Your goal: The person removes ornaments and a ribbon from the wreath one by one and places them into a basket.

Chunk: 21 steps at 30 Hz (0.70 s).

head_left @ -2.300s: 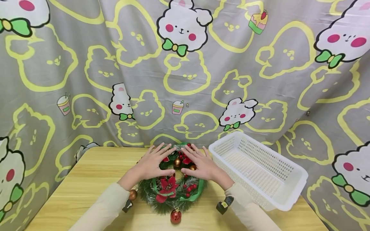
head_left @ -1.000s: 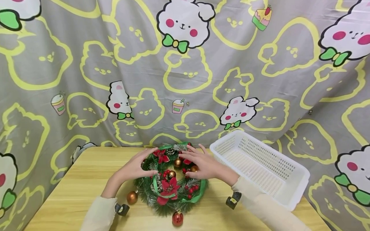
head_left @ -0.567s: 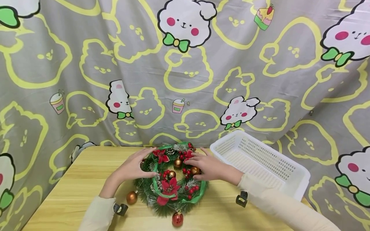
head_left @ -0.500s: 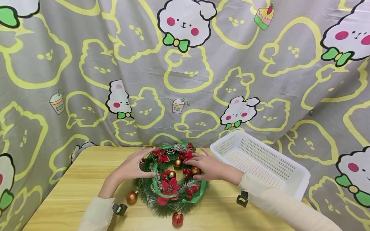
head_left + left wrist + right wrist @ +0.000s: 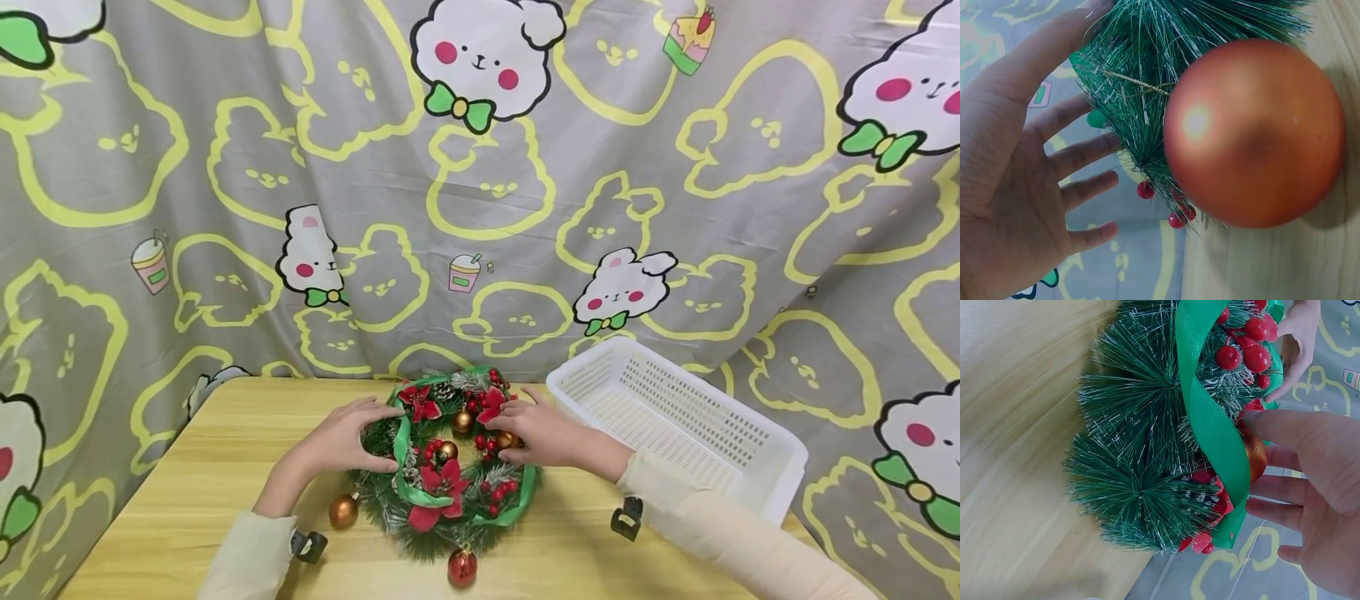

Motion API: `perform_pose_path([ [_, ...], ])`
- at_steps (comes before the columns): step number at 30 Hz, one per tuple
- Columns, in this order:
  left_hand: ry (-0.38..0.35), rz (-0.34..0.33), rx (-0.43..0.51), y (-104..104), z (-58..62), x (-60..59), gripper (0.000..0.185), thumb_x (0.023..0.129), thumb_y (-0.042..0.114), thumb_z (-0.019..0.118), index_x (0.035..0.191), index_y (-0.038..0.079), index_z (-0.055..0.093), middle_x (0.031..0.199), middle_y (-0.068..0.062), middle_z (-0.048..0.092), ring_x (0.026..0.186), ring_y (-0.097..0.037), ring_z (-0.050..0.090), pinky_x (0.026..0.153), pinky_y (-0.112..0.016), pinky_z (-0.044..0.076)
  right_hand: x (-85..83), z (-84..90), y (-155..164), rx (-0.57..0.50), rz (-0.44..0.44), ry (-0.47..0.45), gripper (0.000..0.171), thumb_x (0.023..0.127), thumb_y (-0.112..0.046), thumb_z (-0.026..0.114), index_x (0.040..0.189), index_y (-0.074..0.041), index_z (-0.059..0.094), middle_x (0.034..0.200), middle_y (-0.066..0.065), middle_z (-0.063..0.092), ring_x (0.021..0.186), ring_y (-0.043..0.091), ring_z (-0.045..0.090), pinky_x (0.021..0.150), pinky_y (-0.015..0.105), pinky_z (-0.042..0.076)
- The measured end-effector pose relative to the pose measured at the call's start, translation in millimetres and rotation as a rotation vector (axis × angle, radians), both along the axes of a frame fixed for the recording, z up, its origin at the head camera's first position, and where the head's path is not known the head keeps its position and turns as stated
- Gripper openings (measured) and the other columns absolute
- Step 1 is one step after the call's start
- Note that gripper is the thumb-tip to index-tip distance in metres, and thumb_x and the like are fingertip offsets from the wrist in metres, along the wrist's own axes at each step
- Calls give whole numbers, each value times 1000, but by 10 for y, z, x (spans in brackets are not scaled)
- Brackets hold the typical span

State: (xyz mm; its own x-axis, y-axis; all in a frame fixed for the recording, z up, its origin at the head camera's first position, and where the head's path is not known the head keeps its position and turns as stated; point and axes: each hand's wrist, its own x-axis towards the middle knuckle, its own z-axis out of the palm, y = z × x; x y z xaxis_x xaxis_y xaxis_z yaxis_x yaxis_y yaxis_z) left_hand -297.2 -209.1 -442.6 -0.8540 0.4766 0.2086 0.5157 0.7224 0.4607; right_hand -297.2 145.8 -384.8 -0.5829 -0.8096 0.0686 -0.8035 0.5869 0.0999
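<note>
A green Christmas wreath [image 5: 442,492] with red flowers, berries, a green ribbon and small balls lies on the wooden table [image 5: 225,467]. My left hand [image 5: 341,440] grips its left rim, thumb toward the middle hole. My right hand [image 5: 540,433] grips the right rim. In the left wrist view the left hand [image 5: 1016,187] has its thumb along the pine needles [image 5: 1141,94], the fingers spread behind, and a copper ball [image 5: 1254,131] hangs close. In the right wrist view the right hand [image 5: 1316,500] has its thumb over the ribbon [image 5: 1207,419] and a gold ball [image 5: 1255,456], fingers beneath.
A white perforated plastic basket [image 5: 675,425] stands at the table's right, close to my right forearm. A copper ball [image 5: 344,510] and a red ball [image 5: 462,567] hang off the wreath's near side. A printed grey curtain [image 5: 480,183] hangs right behind the table.
Both hands slid from lying flat over the wreath's middle out to its left and right rims, and their fingers have curled round it. The wreath has barely shifted.
</note>
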Motion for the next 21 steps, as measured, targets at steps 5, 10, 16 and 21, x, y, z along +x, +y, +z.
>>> perform_pose_path([
  [5,9,13,-16,26,11,14,75,75,54,86,138,21,64,146,-22,56,142,-50,42,109,-75,30,-7,-18,19,-19,-1,1,41,92,-35,76,127,-14,71,119,0,74,120,21,65,116,63,32],
  [10,-9,28,3,28,20,17,69,83,52,78,142,20,61,148,-22,54,143,-51,40,109,-76,30,-1,-22,31,-33,-5,-1,39,92,-34,77,125,-13,73,115,0,74,116,19,66,115,63,33],
  [16,25,23,14,-19,11,1,75,83,43,81,148,16,54,146,-21,56,137,-51,47,106,-72,39,-9,-22,29,-36,-13,-13,38,91,-33,78,124,-14,73,115,0,74,116,20,65,115,65,32],
  [21,15,12,55,-58,-7,-25,82,80,41,86,149,12,52,140,-15,62,129,-41,57,102,-61,49,-13,-19,42,-36,-13,-12,37,91,-33,78,122,-14,73,113,-1,75,114,19,66,114,66,33],
])
